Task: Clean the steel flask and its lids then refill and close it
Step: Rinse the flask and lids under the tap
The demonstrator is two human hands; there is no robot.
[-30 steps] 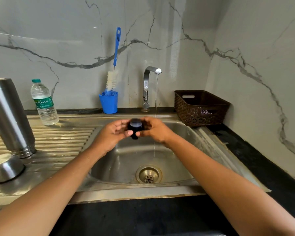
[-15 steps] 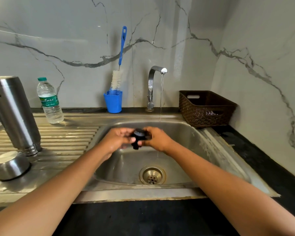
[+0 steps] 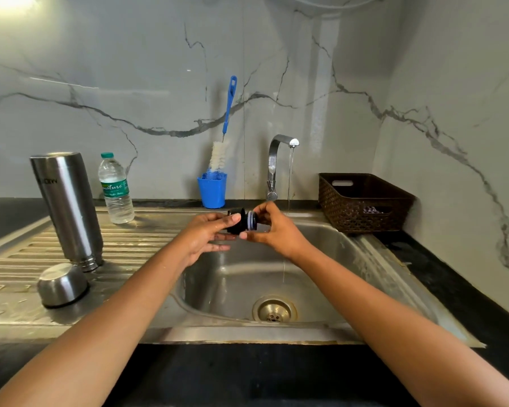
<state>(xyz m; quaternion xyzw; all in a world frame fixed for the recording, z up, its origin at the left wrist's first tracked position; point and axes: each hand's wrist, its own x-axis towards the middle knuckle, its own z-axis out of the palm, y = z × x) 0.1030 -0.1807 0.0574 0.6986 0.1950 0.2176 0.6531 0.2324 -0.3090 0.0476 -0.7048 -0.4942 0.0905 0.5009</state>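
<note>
Both hands' fingers [image 3: 232,221] pinch the black inner lid [image 3: 242,221] between them.

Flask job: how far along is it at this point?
Apparently done: the flask stands upside down on the drainboard, steel cap inverted beside it. In hand: left hand and right hand hold the black stopper by the running tap. Left: refilling, closing.

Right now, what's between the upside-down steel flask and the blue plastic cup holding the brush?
In the head view, one clear plastic water bottle with a green cap stands between the steel flask and the blue plastic cup.
</note>
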